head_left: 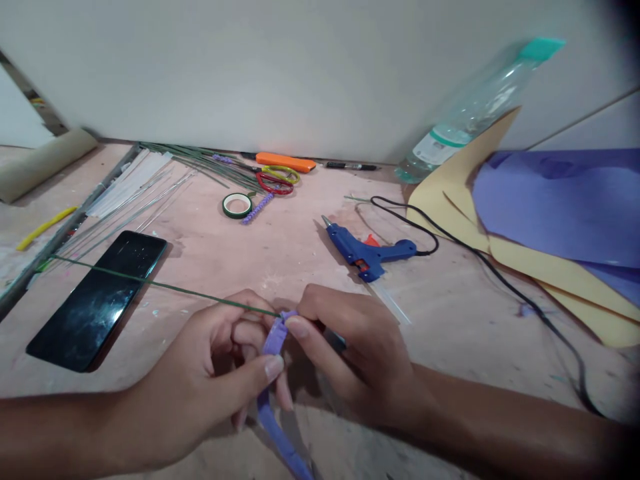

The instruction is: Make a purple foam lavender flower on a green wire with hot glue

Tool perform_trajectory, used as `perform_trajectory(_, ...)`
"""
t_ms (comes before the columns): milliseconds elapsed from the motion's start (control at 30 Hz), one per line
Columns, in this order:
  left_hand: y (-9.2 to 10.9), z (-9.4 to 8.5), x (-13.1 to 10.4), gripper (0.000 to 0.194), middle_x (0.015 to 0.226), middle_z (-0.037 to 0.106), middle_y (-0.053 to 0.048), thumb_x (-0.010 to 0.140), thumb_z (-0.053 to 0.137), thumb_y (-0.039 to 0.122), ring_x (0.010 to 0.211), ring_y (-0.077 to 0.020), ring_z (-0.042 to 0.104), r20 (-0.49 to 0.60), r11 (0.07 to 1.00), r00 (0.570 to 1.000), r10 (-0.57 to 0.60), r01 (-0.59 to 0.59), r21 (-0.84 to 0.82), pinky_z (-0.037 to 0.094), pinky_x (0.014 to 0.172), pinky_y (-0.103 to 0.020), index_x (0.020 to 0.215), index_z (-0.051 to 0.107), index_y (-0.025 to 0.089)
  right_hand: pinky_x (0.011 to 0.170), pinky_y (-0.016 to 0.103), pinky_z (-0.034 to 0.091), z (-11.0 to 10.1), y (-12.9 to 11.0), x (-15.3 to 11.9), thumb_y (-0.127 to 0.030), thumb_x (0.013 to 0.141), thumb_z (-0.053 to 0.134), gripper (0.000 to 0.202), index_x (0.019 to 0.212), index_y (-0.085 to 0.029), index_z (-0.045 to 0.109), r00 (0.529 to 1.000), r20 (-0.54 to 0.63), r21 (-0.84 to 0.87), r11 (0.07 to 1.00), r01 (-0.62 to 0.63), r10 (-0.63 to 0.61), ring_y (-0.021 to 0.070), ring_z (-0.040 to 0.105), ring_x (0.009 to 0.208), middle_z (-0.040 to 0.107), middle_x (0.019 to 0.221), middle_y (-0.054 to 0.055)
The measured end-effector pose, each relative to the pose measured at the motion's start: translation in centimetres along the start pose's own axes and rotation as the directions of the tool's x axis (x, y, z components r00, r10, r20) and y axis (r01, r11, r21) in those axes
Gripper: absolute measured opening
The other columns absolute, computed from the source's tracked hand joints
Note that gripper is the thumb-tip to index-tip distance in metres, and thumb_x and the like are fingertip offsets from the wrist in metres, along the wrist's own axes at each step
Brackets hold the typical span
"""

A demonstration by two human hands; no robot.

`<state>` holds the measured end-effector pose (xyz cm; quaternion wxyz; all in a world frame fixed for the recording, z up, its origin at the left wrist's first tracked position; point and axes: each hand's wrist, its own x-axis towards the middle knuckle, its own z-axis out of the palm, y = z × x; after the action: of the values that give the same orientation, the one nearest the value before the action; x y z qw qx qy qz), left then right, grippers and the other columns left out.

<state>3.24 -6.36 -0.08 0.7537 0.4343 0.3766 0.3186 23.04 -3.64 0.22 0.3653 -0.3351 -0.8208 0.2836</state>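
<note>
A purple paper strip [274, 339] is pinched between the thumb and fingers of my left hand [220, 367], its loose tail hanging toward the near edge. My right hand [357, 347] closes its thumb and forefinger on the strip's upper end, where it meets the tip of a green wire stem [200, 293]. The stem runs left from my fingertips, passing over the black phone [100, 300]. Whether the strip is wound around the stem or only lies against it, I cannot tell, as my fingers cover part of the join.
A blue glue gun [365, 253] with a black cord lies right of centre. Behind are green tape [237, 205], scissors [275, 181], an orange cutter [286, 163] and a pen [353, 166]. A plastic bottle [435, 150] and purple sheets [555, 207] stand at right; a cardboard tube [45, 165] at left.
</note>
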Motion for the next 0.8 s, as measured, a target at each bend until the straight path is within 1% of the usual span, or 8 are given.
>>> perform_trajectory(100, -0.2, 0.1, -0.3, 0.029, 0.073, 0.072, 0.001, 0.094, 0.074, 0.043, 0.049, -0.0045, 0.049, 0.003, 1.0, 1.0, -0.008, 0.008, -0.004, 0.041, 0.045, -0.012, 0.097, 0.06, 0.019, 0.054, 0.025, 0.031, 0.0, 0.1, 0.1, -0.019, 0.102, 0.052, 0.031, 0.071, -0.02, 0.05, 0.999, 0.0, -0.031, 0.999, 0.04, -0.04, 0.0095, 0.043, 0.054, 0.048, 0.062, -0.004)
perform_trajectory(200, -0.3, -0.1, -0.6, 0.025, 0.076, 0.071, 0.001, 0.095, 0.072, 0.041, 0.052, -0.0055, 0.05, 0.028, 1.0, 1.0, -0.011, 0.011, -0.021, 0.041, 0.047, -0.012, 0.103, 0.06, 0.02, 0.053, 0.024, 0.032, 0.0, 0.3, 0.3, -0.018, 0.1, 0.054, 0.027, 0.073, -0.019, 0.052, 0.999, 0.024, 0.008, 0.999, 0.044, -0.044, 0.0083, 0.043, 0.054, 0.048, 0.062, -0.005)
perform_trajectory(300, -0.2, -0.2, -0.9, 0.027, 0.082, 0.072, 0.0, 0.094, 0.075, 0.037, 0.058, -0.0063, 0.052, 0.064, 0.997, 0.998, 0.022, -0.017, -0.071, 0.041, 0.052, -0.014, 0.111, 0.063, 0.02, 0.052, 0.022, 0.032, -0.1, 0.2, 0.5, -0.018, 0.1, 0.055, 0.028, 0.072, -0.018, 0.052, 0.999, 0.047, 0.087, 0.996, -0.002, -0.002, 0.0073, 0.042, 0.053, 0.048, 0.061, -0.005)
perform_trajectory(467, -0.1, -0.6, -1.2, 0.031, 0.087, 0.072, -0.004, 0.09, 0.079, 0.04, 0.069, -0.0106, 0.057, 0.103, 0.992, 0.994, 0.045, -0.032, -0.12, 0.045, 0.06, -0.019, 0.108, 0.066, 0.019, 0.051, 0.021, 0.034, -0.3, 0.0, 0.4, -0.019, 0.1, 0.054, 0.028, 0.072, -0.019, 0.052, 0.993, 0.093, 0.126, 0.989, -0.083, 0.071, 0.0074, 0.042, 0.053, 0.049, 0.06, -0.005)
perform_trajectory(533, -0.2, -0.7, -1.1, 0.034, 0.089, 0.073, -0.005, 0.09, 0.077, 0.045, 0.066, -0.0108, 0.056, 0.118, 0.986, 0.992, 0.039, -0.019, -0.164, 0.045, 0.06, -0.02, 0.109, 0.066, 0.02, 0.052, 0.022, 0.035, -0.5, 0.1, 0.5, -0.019, 0.099, 0.053, 0.026, 0.073, -0.019, 0.052, 0.994, 0.107, 0.092, 0.995, -0.035, 0.025, 0.008, 0.044, 0.054, 0.049, 0.062, -0.005)
perform_trajectory(633, -0.4, -0.7, -0.7, 0.034, 0.082, 0.075, -0.007, 0.093, 0.069, 0.051, 0.057, -0.0097, 0.054, 0.073, 0.972, 0.997, 0.03, -0.012, -0.234, 0.043, 0.054, -0.019, 0.098, 0.068, 0.018, 0.055, 0.025, 0.034, -0.8, 0.3, 0.7, -0.018, 0.1, 0.05, 0.024, 0.075, -0.02, 0.051, 0.981, 0.16, -0.059, 0.991, 0.118, -0.107, 0.0104, 0.045, 0.057, 0.051, 0.065, -0.003)
perform_trajectory(733, -0.7, -0.4, -0.1, 0.045, 0.068, 0.075, -0.008, 0.095, 0.061, 0.06, 0.046, -0.0106, 0.054, -0.019, 0.965, 1.0, -0.016, 0.011, -0.263, 0.042, 0.046, -0.019, 0.088, 0.067, 0.016, 0.055, 0.03, 0.031, -1.1, 0.5, 1.0, -0.016, 0.099, 0.046, 0.026, 0.074, -0.021, 0.051, 0.937, 0.257, -0.273, 0.912, 0.305, -0.236, 0.0135, 0.041, 0.057, 0.051, 0.066, -0.001)
perform_trajectory(800, -0.9, -0.2, 0.1, 0.047, 0.063, 0.075, -0.008, 0.094, 0.06, 0.063, 0.04, -0.0112, 0.053, -0.063, 0.962, 0.997, -0.053, 0.034, -0.272, 0.042, 0.042, -0.019, 0.087, 0.067, 0.017, 0.055, 0.032, 0.03, -1.3, 0.5, 1.2, -0.014, 0.098, 0.045, 0.027, 0.073, -0.022, 0.052, 0.907, 0.307, -0.367, 0.843, 0.392, -0.288, 0.0149, 0.04, 0.057, 0.051, 0.066, 0.0)
